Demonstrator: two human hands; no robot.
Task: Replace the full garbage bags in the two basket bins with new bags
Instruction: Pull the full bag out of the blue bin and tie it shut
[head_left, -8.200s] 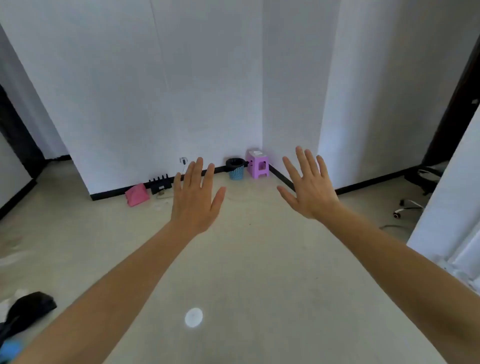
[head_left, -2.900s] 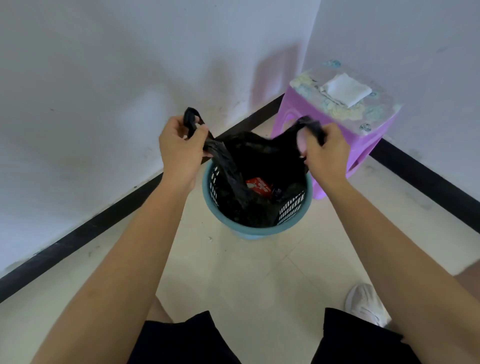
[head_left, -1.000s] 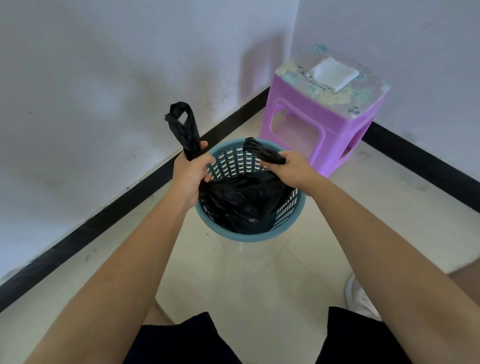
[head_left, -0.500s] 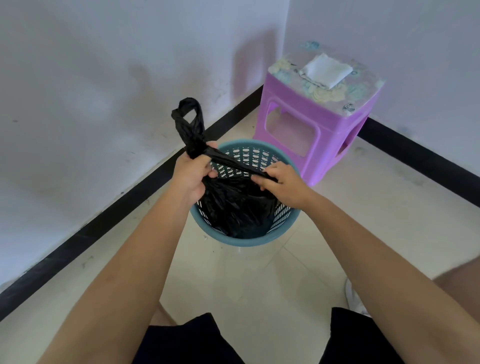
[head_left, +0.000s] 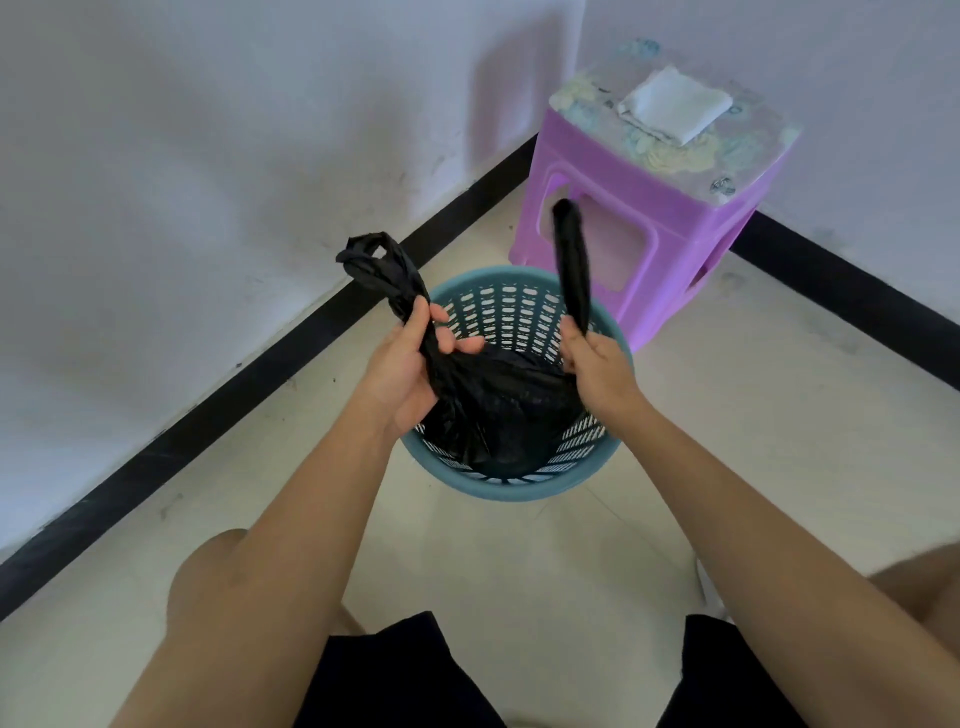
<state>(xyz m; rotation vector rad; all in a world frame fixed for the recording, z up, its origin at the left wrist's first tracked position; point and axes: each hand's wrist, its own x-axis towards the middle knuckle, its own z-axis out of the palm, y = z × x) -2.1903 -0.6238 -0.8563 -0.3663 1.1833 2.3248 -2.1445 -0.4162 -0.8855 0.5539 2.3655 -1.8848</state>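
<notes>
A blue plastic basket bin (head_left: 519, 488) stands on the floor in the room's corner. Inside it sits a full black garbage bag (head_left: 504, 410), its mouth gathered. My left hand (head_left: 410, 364) grips the bag's left handle loop, which sticks up above my fingers. My right hand (head_left: 597, 369) grips the right handle, a black strip pointing straight up over the bin's far rim. The two handles are held apart above the bin. The bag's contents are hidden.
A purple plastic stool (head_left: 649, 208) stands just behind the bin, with a folded white cloth (head_left: 675, 106) on top. White walls with a black baseboard (head_left: 260, 374) meet in the corner. My knees and black shorts fill the bottom of the view.
My hands have drawn apart; the right handle, crossed over the left half a second ago, now stands upright in my right hand.
</notes>
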